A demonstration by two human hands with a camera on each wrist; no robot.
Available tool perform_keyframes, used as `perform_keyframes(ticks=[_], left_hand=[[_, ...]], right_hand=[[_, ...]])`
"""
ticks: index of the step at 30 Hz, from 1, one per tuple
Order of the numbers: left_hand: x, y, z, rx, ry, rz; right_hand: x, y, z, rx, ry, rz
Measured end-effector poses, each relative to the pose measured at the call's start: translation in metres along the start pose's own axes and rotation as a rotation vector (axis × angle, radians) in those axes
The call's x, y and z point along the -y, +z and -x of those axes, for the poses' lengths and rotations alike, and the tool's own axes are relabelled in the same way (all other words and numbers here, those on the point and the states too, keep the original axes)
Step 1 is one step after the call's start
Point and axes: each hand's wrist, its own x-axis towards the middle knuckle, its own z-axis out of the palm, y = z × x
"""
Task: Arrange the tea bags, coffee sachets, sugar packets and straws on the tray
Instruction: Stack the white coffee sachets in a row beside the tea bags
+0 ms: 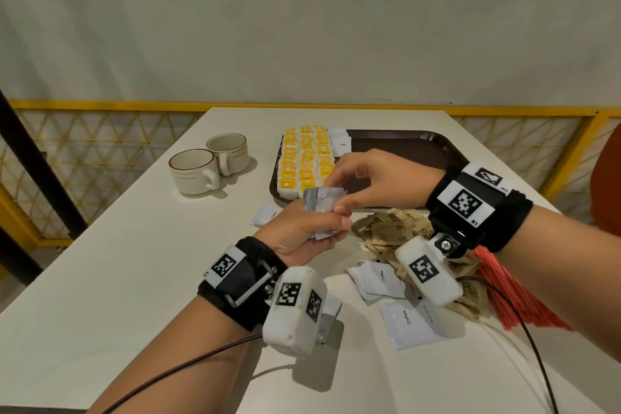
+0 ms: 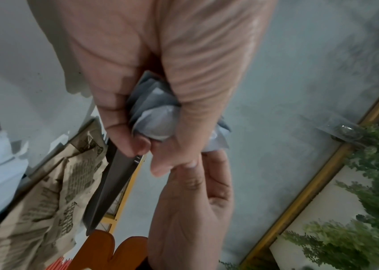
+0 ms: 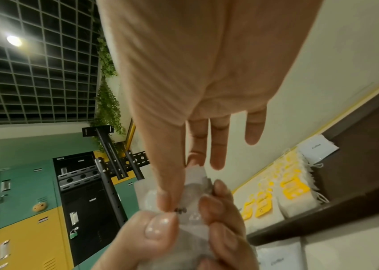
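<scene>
My left hand [image 1: 311,233] grips a bunch of white coffee sachets [image 1: 322,205] just in front of the dark brown tray [image 1: 433,144]; the same bunch [image 2: 151,117] shows between its curled fingers. My right hand [image 1: 356,185] pinches the top of that bunch [image 3: 195,184] with thumb and forefinger, its other fingers straight. Rows of yellow-tagged tea bags [image 1: 304,158] fill the tray's left end, with a coffee sachet [image 1: 342,143] beside them. Loose coffee sachets [image 1: 408,323], brown sugar packets [image 1: 389,228] and red straws [image 1: 510,296] lie on the white table [image 1: 134,262].
Two cream cups [image 1: 208,165] stand left of the tray. One coffee sachet [image 1: 267,214] lies alone near the tray's front corner. A yellow railing [image 1: 100,105] runs behind the table. Cables [image 1: 524,329] trail from both wrist cameras across the table.
</scene>
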Motion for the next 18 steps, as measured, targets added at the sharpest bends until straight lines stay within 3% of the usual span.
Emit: perform_keyframes(ticks=[6, 13, 18], left_hand=[[-0.001, 0.004, 0.004, 0.01, -0.002, 0.049], [-0.006, 0.006, -0.006, -0.03, -0.042, 0.166], [-0.02, 0.013, -0.027, -0.019, -0.087, 0.247]], right_hand=[[-0.006, 0.004, 0.002, 0.04, 0.061, -0.119], [-0.011, -0.014, 0.002, -0.034, 0.111, -0.695], [-0.022, -0.017, -0.01, -0.027, 0.121, -0.635]])
